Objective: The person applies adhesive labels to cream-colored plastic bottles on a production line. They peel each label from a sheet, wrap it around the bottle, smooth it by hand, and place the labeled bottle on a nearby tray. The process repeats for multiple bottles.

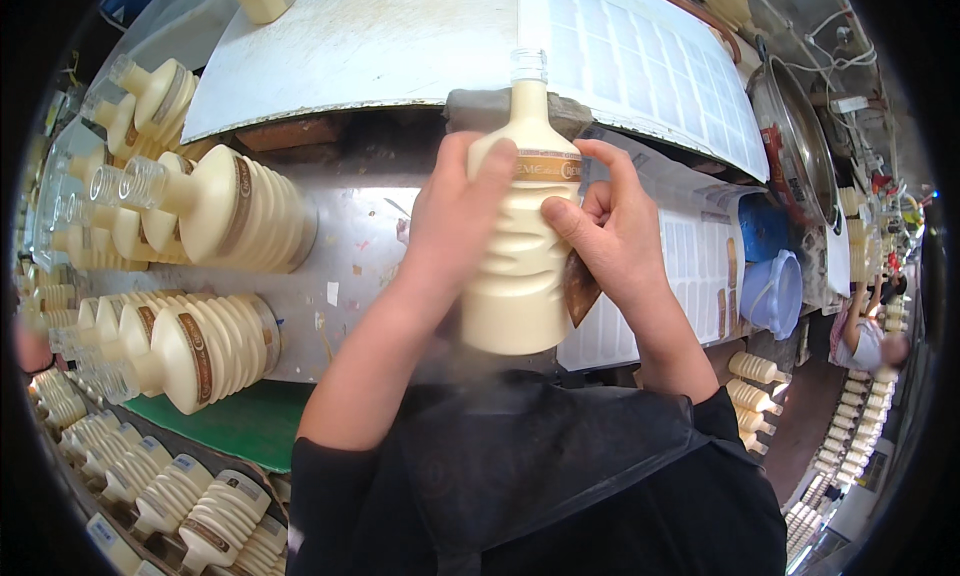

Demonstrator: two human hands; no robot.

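A cream-coloured ribbed bottle with a clear neck stands upright before me, a brown label band round its shoulder. My left hand is closed about its left side, the thumb blurred over the label and the fingers hidden behind. On the other side my right hand grips the bottle, its thumb on the ribs and index finger at the label's edge, other fingers curled. Below the right palm, against the bottle, shows a brown wedge-shaped flat piece; whether that hand holds it I cannot tell.
Labelled bottles lie stacked at the left on a metal table with paper scraps. White label sheets lie on the raised white board; more are at the right, near a lavender bucket and a metal basin.
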